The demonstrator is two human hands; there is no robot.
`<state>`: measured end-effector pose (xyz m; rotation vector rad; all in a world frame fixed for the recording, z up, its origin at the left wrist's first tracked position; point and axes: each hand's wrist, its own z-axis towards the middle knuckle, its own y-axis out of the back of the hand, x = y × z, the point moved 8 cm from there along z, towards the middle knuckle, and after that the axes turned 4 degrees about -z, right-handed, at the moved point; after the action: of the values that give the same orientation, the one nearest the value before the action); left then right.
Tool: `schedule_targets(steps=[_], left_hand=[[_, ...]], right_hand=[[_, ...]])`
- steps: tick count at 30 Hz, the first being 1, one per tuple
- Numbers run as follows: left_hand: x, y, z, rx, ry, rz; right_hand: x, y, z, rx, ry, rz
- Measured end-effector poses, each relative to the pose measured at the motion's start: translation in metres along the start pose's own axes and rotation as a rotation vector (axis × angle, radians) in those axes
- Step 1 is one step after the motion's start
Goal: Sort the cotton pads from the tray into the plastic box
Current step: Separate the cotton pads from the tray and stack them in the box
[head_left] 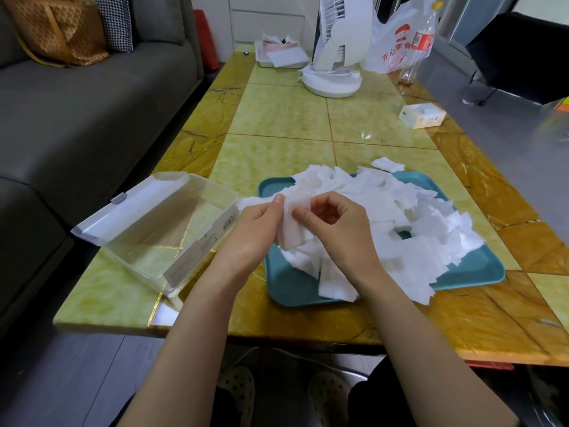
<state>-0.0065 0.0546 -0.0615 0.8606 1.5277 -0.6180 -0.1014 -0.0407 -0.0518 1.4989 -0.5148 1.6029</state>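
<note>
A teal tray [474, 271] lies on the table, heaped with several white square cotton pads [415, 217]. To its left stands a clear plastic box [147, 229] with its lid open; nothing shows inside it. Above the tray's left end both hands meet. My left hand [255, 229] grips a small stack of cotton pads [292, 232] between thumb and fingers. My right hand [335, 223] pinches the same stack from the right side with curled fingers.
A white fan [332, 66] stands at the far middle of the yellow marble-patterned table [277, 118]. A small cardboard box [421, 115], a plastic bag [391, 41], a bottle and a tissue tray [280, 57] lie farther back. A grey sofa [77, 103] runs along the left.
</note>
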Motion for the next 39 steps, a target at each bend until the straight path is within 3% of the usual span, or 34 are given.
schedule_targets(steps=[3, 6, 10, 16, 23, 26, 29, 34, 39], left_hand=[[-0.006, -0.003, -0.002, 0.031, -0.054, 0.01], [-0.011, -0.008, -0.006, 0.094, -0.167, 0.187], [-0.004, 0.008, -0.005, -0.022, -0.274, 0.361], [-0.009, 0.04, -0.022, -0.142, -0.298, 0.449], [0.009, 0.166, -0.061, -0.631, -0.15, 0.647], [0.037, 0.199, -0.072, -0.632, 0.004, 0.742], [0.047, 0.198, -0.073, -0.528, -0.041, 0.709], [0.045, 0.195, -0.072, -0.52, -0.118, 0.641], [0.045, 0.189, -0.068, -0.549, -0.13, 0.637]], right_hand=[[-0.001, -0.004, -0.001, 0.031, -0.001, -0.07], [-0.001, -0.013, -0.002, 0.177, -0.011, -0.041], [0.007, -0.025, -0.01, 0.322, 0.035, -0.032], [0.01, -0.033, -0.017, 0.245, 0.069, -0.085], [0.024, -0.055, -0.008, 0.052, 0.05, -0.124], [0.041, -0.103, -0.003, 0.145, 0.106, -0.238], [0.056, -0.154, 0.002, 0.248, 0.216, -0.403], [0.057, -0.218, 0.0, 0.44, 0.314, -0.77], [0.05, -0.251, -0.01, 0.714, 0.307, -0.813]])
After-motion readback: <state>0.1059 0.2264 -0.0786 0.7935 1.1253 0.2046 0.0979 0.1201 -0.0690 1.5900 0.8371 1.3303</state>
